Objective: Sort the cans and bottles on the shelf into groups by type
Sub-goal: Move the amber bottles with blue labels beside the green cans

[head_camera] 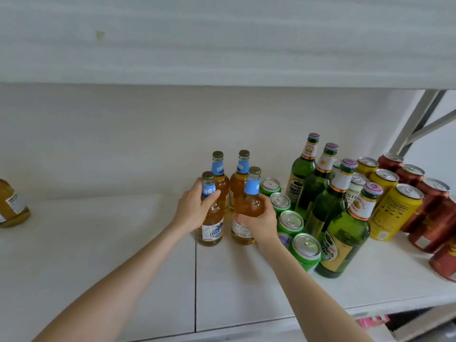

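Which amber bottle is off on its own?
The amber bottle at the far left of the shelf; the other four stand clustered in the middle.

The left hand [195, 206] and right hand [259, 224] are bare, on bare forearms [128, 275].

On the shelf [98, 243] — bottle cluster [221, 181] left of can row [290, 222].

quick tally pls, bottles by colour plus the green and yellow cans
Amber glass bottles: 5 (one gripped by the left hand, one by the right hand, one at the far left edge)
Green glass bottles: 4
Green metal cans: 4
Yellow metal cans: 3
Total: 16
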`<state>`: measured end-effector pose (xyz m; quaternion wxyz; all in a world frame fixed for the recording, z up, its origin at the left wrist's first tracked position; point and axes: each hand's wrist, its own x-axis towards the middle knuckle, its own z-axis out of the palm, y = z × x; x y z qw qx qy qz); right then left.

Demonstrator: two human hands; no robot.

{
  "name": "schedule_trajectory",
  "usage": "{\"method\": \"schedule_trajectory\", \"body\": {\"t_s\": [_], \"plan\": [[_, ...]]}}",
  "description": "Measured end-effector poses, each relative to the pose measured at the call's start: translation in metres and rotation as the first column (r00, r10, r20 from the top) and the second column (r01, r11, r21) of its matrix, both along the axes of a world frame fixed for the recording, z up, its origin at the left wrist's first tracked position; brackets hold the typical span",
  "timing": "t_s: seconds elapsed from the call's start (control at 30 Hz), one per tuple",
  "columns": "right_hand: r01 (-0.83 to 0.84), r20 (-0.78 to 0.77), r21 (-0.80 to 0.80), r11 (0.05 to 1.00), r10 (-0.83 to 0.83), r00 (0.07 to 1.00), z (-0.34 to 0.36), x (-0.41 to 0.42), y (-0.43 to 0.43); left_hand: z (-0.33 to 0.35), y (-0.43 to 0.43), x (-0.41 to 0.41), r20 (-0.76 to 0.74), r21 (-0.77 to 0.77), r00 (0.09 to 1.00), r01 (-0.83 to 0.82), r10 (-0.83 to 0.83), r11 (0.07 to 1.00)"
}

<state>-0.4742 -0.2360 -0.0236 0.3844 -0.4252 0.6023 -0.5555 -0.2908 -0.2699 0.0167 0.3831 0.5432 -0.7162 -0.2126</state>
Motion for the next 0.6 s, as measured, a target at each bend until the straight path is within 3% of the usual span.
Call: {"method": "schedule_trajectory", "body": {"t_s": [0.33, 0.6], "plan": [[-0.035, 0.029, -0.069, 0.997, 0.037, 0.999, -0.009, 0.000, -0.010, -0.005, -0.011, -0.007, 0.002, -0.029, 0.999, 0.037, -0.037, 0.999], [-0.101, 0.031, -0.109, 0.989, 0.105, 0.994, -0.012, -0.005, -0.006, -0.006, -0.005, -0.006, -0.125, 0.022, 0.991, 0.055, -0.052, 0.998]]}}
